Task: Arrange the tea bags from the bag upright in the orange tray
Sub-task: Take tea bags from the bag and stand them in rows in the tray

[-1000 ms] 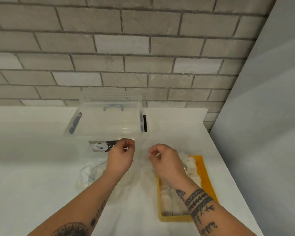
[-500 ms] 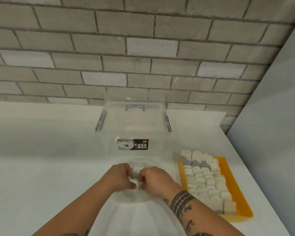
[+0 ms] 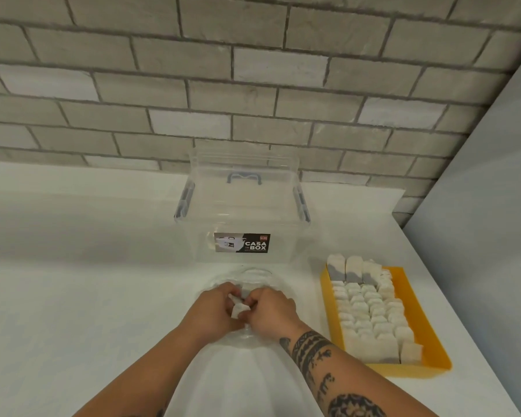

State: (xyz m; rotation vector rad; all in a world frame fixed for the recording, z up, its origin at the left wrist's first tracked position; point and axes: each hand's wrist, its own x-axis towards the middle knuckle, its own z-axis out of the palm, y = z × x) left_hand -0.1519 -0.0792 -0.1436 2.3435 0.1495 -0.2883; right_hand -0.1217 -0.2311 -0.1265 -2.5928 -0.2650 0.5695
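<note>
An orange tray (image 3: 430, 353) lies at the right of the white table, packed with rows of white tea bags (image 3: 370, 314) standing upright. In front of me a crumpled clear plastic bag (image 3: 253, 276) rests on the table. My left hand (image 3: 214, 308) and my right hand (image 3: 272, 311) are pressed together over it, fingers closed on a few white tea bags (image 3: 238, 310) between them. How much of the bag is under my hands is hidden.
A clear lidded storage box (image 3: 241, 212) with a "CASA BOX" label stands just behind the bag, against the brick wall (image 3: 253, 85). A grey wall (image 3: 494, 206) bounds the table on the right, close to the tray.
My hands came down from holding the bag up apart and met low on the table over the tea bags. My view shifted left, uncovering the tray.
</note>
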